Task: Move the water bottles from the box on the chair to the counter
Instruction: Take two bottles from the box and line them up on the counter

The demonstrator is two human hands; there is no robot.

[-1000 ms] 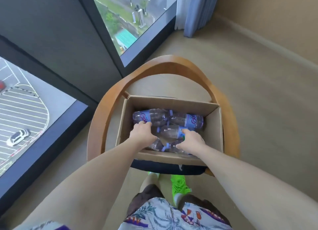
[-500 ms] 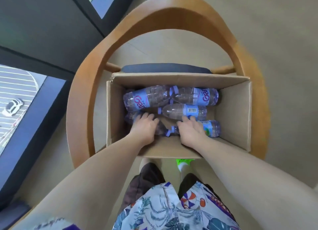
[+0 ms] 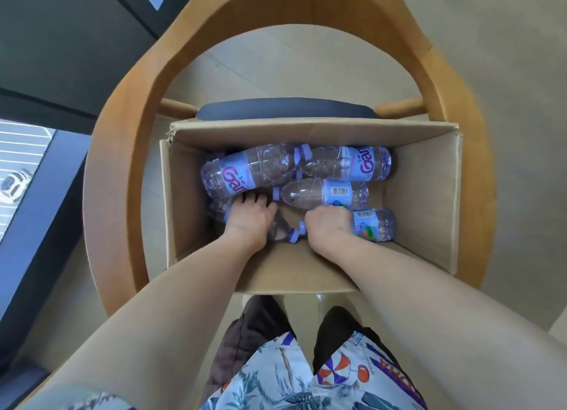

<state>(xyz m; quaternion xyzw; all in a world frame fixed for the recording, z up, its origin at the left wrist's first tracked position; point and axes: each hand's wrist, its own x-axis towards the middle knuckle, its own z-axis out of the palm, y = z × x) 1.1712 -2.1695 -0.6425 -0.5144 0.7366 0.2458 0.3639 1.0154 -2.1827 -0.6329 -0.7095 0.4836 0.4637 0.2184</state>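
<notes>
Head view: both hands are seen reaching down into an open cardboard box (image 3: 429, 201). The left hand (image 3: 250, 217) is curled over a clear water bottle (image 3: 279, 228) lying near the box's near-left side, its fingers wrapped round the body. The right hand (image 3: 329, 222) is closed round a second bottle (image 3: 372, 225) lying on its side, whose blue label and base stick out to the right of the knuckles. The caps of these two bottles are almost touching between the hands. Three more bottles are laid flat beyond the fingers: one with a barcode label (image 3: 322, 193) just past the right hand, and two with purple lettering (image 3: 245, 173) (image 3: 346, 164) against the far wall. The box is set on the dark blue seat (image 3: 285, 110) of a chair with a curved wooden frame (image 3: 129, 151).
</notes>
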